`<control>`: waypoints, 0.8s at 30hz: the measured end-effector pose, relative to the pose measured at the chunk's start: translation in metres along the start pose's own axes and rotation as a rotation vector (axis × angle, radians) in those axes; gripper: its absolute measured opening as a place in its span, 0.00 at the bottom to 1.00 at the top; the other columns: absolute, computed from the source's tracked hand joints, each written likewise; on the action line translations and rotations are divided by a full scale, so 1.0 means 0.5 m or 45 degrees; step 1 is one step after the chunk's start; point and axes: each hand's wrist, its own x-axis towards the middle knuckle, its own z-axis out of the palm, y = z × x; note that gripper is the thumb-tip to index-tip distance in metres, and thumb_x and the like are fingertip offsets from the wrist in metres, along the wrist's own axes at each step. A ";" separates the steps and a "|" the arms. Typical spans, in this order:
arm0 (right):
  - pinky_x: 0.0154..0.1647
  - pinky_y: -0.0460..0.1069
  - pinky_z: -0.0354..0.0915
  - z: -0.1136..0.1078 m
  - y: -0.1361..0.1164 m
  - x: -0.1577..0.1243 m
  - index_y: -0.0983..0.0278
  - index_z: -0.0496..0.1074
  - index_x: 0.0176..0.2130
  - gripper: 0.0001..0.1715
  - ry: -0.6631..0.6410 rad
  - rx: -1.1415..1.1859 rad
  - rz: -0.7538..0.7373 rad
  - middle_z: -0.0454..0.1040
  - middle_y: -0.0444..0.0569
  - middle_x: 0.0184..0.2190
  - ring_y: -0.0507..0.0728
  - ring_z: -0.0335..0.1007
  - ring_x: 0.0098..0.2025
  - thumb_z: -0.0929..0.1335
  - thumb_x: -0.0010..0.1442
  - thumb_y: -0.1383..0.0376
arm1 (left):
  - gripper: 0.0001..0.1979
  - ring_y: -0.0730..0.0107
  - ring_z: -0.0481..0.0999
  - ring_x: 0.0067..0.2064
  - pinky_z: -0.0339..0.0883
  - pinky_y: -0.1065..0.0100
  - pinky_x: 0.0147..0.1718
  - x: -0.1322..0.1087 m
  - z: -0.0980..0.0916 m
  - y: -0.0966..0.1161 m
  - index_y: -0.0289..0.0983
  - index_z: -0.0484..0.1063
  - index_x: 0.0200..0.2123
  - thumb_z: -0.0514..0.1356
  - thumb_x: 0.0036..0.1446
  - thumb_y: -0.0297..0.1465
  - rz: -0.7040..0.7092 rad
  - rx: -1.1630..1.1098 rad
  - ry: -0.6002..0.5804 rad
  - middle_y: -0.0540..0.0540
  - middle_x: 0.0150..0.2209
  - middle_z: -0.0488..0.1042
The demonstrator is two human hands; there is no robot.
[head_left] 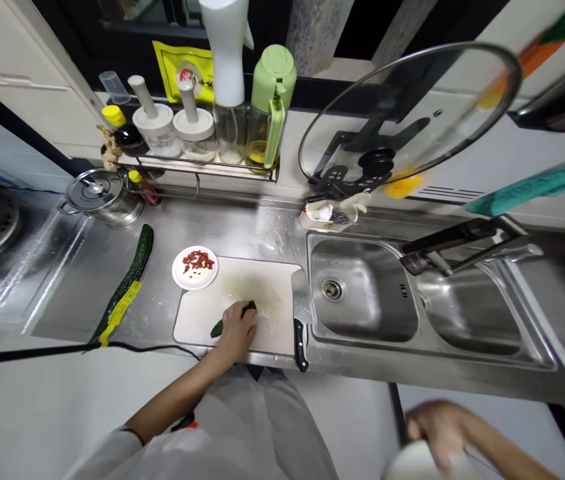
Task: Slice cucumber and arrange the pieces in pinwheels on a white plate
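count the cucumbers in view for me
2. One long cucumber lies on the counter left of the cutting board; a shorter piece sits on the board under the left hand. More may be hidden beneath it.

The left hand covers most of the cucumber piece. The right hand is blurred. The white thing under it is cut off by the bottom edge, and the grip is unclear.
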 end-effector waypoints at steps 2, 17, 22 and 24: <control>0.20 0.41 0.59 -0.078 -0.069 0.059 0.65 0.73 0.17 0.16 -0.514 0.004 0.199 0.73 0.46 0.19 0.52 0.71 0.21 0.71 0.27 0.83 | 0.19 0.54 0.61 0.55 0.58 0.51 0.52 0.000 -0.002 0.002 0.39 0.68 0.48 0.59 0.52 0.26 -0.018 -0.011 0.003 0.40 0.52 0.63; 0.31 0.50 0.71 -0.077 -0.512 0.345 0.65 0.70 0.43 0.22 -0.556 1.399 -0.421 0.78 0.52 0.33 0.55 0.75 0.29 0.68 0.47 0.78 | 0.21 0.55 0.60 0.56 0.58 0.50 0.53 0.006 -0.001 0.007 0.41 0.67 0.50 0.56 0.52 0.23 -0.137 -0.089 -0.022 0.41 0.52 0.62; 0.34 0.53 0.74 0.027 -0.607 0.377 0.59 0.67 0.45 0.25 -0.387 1.704 -0.355 0.77 0.43 0.34 0.53 0.75 0.31 0.66 0.50 0.79 | 0.20 0.55 0.61 0.55 0.58 0.50 0.53 0.008 0.000 0.006 0.41 0.68 0.49 0.55 0.52 0.23 -0.152 -0.125 0.006 0.41 0.52 0.63; 0.35 0.53 0.74 0.048 -0.624 0.385 0.58 0.66 0.46 0.26 -0.359 1.738 -0.322 0.77 0.42 0.35 0.53 0.75 0.32 0.66 0.50 0.79 | 0.20 0.55 0.61 0.55 0.58 0.50 0.53 0.009 -0.002 0.007 0.40 0.68 0.49 0.55 0.52 0.23 -0.157 -0.132 0.002 0.41 0.52 0.63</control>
